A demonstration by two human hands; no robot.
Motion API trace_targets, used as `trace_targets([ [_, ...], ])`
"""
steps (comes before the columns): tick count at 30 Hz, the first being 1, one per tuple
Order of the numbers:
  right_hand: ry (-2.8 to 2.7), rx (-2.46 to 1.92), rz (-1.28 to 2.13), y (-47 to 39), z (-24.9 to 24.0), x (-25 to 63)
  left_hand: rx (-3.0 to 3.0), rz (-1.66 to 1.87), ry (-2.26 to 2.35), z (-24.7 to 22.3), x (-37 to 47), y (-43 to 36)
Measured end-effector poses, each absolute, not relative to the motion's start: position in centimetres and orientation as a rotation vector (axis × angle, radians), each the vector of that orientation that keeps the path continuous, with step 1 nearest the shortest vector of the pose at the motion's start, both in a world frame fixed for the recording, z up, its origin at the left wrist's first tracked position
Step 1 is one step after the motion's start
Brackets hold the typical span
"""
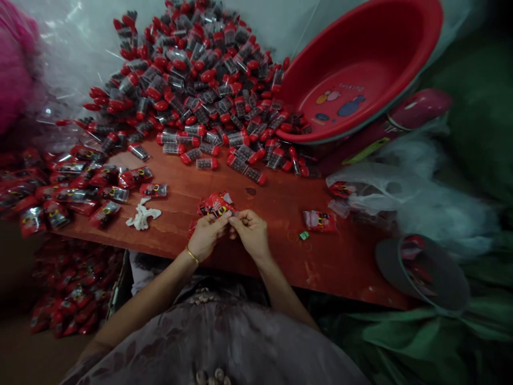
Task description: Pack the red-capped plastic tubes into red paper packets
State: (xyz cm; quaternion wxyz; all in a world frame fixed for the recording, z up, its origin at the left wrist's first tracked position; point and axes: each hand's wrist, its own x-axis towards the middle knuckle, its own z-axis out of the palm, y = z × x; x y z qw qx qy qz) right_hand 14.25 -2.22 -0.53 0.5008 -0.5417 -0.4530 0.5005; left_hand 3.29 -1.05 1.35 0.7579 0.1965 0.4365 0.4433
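My left hand [206, 235] and my right hand [251, 231] meet over the red-brown table, fingers pinched together at the fingertips. What they hold between them is too small and dim to name. Just beyond the fingers lie red printed packets [216, 204], partly hidden by my left hand. A gold bracelet circles my left wrist. Off to the right rest another red packet [319, 221] and a small green tag [303, 235]. A crumpled white piece [143, 215] lies left of my hands.
A large heap of red-capped clear tubes [208, 80] covers the back of the table [280, 256]. A red basin [360, 64] leans at back right. Filled packets [76, 187] pile at left. A grey container [425, 272] and plastic bags [433, 187] sit right.
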Motion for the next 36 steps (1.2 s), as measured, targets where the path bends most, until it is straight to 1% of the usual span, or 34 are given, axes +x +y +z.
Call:
trace_targets([
  [2, -1.197, -1.35, 1.099, -1.3, -0.7, 14.2, 0.379, 0.954, 0.964, 1.6, 2.5, -0.5],
  [5, -1.509, -1.449, 0.738, 1.3, -0.3, 15.3, 0.38, 1.017, 0.989, 2.2, 0.1, 1.3],
  [8, -1.766, -1.653, 0.295, 5.1, -0.2, 17.7, 0.353, 1.216, 1.085, 3.0, -4.1, 4.1],
  [10, -1.835, -1.802, 0.178, 7.3, -0.9, 19.3, 0.233, 1.376, 1.15, 3.4, -7.2, 5.9],
  [11, -1.882, -1.851, 0.182, 8.0, -1.3, 20.0, 0.161, 1.447, 1.161, 3.6, -8.5, 6.5],
  [14, -2.005, -1.835, 0.222, 7.8, -2.8, 21.2, 0.122, 1.469, 1.156, 3.5, -10.2, 6.9],
  [16, -2.064, -1.736, 0.26, 6.1, -3.3, 21.5, 0.248, 1.424, 1.216, 2.8, -9.1, 6.2],
  [18, -2.099, -1.639, 0.315, 4.0, -3.1, 21.4, 0.527, 1.347, 1.318, 1.7, -6.8, 5.2],
  [20, -2.107, -1.573, 0.316, 2.4, -2.5, 20.9, 0.996, 1.189, 1.441, 0.5, -4.2, 4.2],
  [22, -2.116, -1.535, 0.248, 1.9, -1.6, 19.8, 1.491, 0.965, 1.561, -0.5, -2.1, 3.6],
  [24, -2.153, -1.53, 0.169, 2.3, -1.0, 18.3, 1.839, 0.744, 1.681, -1.0, -0.9, 3.1],
  [27, -2.251, -1.601, 0.141, 3.7, -1.1, 16.1, 2.054, 0.523, 1.794, -1.3, -0.7, 2.5],
  [29, -2.284, -1.645, 0.158, 4.3, -1.7, 15.2, 2.099, 0.456, 1.811, -1.3, -0.9, 2.3],
  [33, -2.181, -1.651, 0.14, 4.1, -2.5, 14.8, 2.098, 0.486, 1.803, -1.5, -1.3, 2.0],
  [36, -2.041, -1.633, 0.083, 3.0, -1.6, 14.9, 1.982, 0.703, 1.788, -1.4, -0.9, 2.1],
])
